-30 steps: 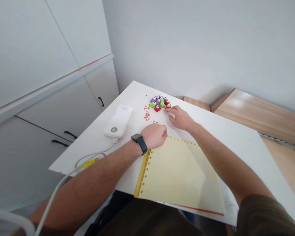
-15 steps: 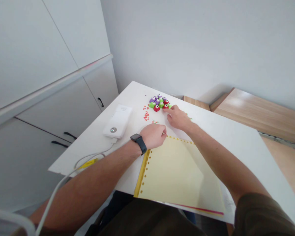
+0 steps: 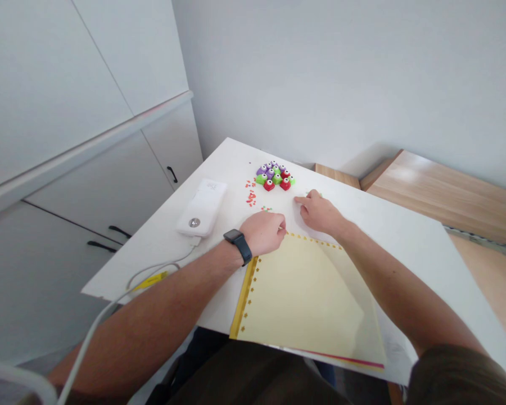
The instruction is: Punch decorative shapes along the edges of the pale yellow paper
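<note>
A pale yellow sheet of paper (image 3: 303, 298) lies before me, with small star shapes along its left side and a row of small marks along its top edge. My left hand (image 3: 265, 232), wearing a dark watch (image 3: 238, 243), is curled closed at the sheet's top left corner; whatever its fingers hold is hidden. Beyond it sits a cluster of small purple, green and red craft punches (image 3: 277, 179) with eye-like round tops. My right hand (image 3: 320, 212) is off to the right of the cluster, index finger stretched towards the left, seemingly holding nothing.
Tiny red paper bits (image 3: 251, 197) and some green bits (image 3: 266, 208) are scattered by the punches. A white power bank (image 3: 203, 208) with a cable (image 3: 160, 264) lies left, near a yellow item (image 3: 152, 280). Cabinets (image 3: 88, 185) flank the white table (image 3: 421, 247); wooden furniture (image 3: 442, 180) stands right.
My right hand has drawn back from the red punch at the cluster's front, moving right and slightly towards me. My left hand and the paper have stayed in place.
</note>
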Demonstrator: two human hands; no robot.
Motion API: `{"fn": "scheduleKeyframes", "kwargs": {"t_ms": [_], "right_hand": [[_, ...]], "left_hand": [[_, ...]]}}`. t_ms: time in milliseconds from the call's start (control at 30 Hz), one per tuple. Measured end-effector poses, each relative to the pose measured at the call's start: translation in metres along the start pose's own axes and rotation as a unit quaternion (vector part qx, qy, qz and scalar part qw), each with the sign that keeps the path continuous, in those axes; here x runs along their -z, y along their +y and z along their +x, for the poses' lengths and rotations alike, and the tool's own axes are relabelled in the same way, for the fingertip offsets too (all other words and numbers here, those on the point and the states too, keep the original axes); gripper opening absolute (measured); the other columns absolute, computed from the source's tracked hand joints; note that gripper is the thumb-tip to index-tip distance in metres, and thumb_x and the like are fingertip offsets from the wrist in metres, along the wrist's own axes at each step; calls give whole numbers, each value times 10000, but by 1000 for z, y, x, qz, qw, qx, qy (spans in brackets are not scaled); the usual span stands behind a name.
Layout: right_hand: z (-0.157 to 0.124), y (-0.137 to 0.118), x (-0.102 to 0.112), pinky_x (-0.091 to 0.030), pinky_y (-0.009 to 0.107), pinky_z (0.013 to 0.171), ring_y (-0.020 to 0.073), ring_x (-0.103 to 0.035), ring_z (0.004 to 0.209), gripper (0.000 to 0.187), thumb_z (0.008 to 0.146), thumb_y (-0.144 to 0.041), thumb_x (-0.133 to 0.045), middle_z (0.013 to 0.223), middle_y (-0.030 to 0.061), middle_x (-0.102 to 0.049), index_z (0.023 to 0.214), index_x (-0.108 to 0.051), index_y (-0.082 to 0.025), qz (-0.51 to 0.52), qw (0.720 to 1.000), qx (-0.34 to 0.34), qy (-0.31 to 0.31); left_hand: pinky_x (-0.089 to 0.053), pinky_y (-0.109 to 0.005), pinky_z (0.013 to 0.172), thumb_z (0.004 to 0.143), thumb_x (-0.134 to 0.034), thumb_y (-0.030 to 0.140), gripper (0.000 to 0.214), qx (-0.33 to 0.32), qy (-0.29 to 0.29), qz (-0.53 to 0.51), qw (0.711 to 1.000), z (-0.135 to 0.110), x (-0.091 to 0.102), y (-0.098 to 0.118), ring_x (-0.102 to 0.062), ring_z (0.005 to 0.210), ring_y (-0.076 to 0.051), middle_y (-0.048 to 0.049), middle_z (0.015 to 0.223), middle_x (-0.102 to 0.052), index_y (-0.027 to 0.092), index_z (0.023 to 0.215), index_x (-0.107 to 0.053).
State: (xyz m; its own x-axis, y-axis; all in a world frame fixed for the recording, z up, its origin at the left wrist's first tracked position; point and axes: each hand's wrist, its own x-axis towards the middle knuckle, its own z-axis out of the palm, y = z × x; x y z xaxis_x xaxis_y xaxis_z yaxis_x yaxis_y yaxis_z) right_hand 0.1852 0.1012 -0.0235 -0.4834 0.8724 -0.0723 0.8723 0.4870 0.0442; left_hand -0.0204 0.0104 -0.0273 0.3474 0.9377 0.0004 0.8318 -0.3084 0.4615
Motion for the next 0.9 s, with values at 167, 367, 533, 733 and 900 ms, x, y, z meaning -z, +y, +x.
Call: {"fn": "scheduleKeyframes", "kwargs": {"t_ms": [167, 367, 533, 733, 900], "right_hand": [[-16, 37, -5, -567, 455, 924, 329, -720, 1017, 441, 1029, -285, -435, 1277, 199, -630, 1382, -693, -223, -15, 999, -40, 2], [-16, 60, -11, -480, 512, 1111, 365, -617, 1279, 475, 1047, -388, -435, 1399, 218, -630, 1418, -640, -174, 4, 997, -43, 64], [-5, 51, -23, -336, 579, 1243, 402, -317, 1581, 739, 1067, -604, -289, 1735, 199, -294, 1633, -373, -136, 14, 1000, 8, 24], [3, 57, -38, -236, 541, 1309, 358, -188, 1636, 843, 1058, -642, -150, 1759, 199, -205, 1670, -268, -74, 33, 999, 5, -19], [-14, 84, -43, -172, 496, 1338, 349, -167, 1639, 957, 1028, -699, -131, 1743, 247, -206, 1652, -256, 15, 31, 999, -27, -22]], "left_hand": [[-532, -346, 812, 977, -537, 314, 248, 1, -3, -1, 1000, 0, 0, 0, -746, 968, -260, -82, 1009, -806, 215, 985, -764], [-531, -342, 828, 983, -527, 308, 254, 2, -4, 2, 1000, 0, 1, 0, -743, 968, -256, -80, 1012, -807, 216, 988, -764], [-532, -346, 835, 987, -523, 311, 260, -1, -4, 5, 1000, 0, 1, 0, -742, 976, -259, -80, 1013, -808, 212, 998, -762], [-527, -349, 834, 983, -522, 306, 252, -2, -1, 7, 1000, 1, 0, -1, -741, 986, -261, -77, 1023, -808, 218, 997, -758], [-525, -351, 819, 983, -519, 304, 252, -2, -1, 3, 1000, 0, 1, 0, -742, 972, -263, -76, 1016, -807, 217, 985, -756]]}}
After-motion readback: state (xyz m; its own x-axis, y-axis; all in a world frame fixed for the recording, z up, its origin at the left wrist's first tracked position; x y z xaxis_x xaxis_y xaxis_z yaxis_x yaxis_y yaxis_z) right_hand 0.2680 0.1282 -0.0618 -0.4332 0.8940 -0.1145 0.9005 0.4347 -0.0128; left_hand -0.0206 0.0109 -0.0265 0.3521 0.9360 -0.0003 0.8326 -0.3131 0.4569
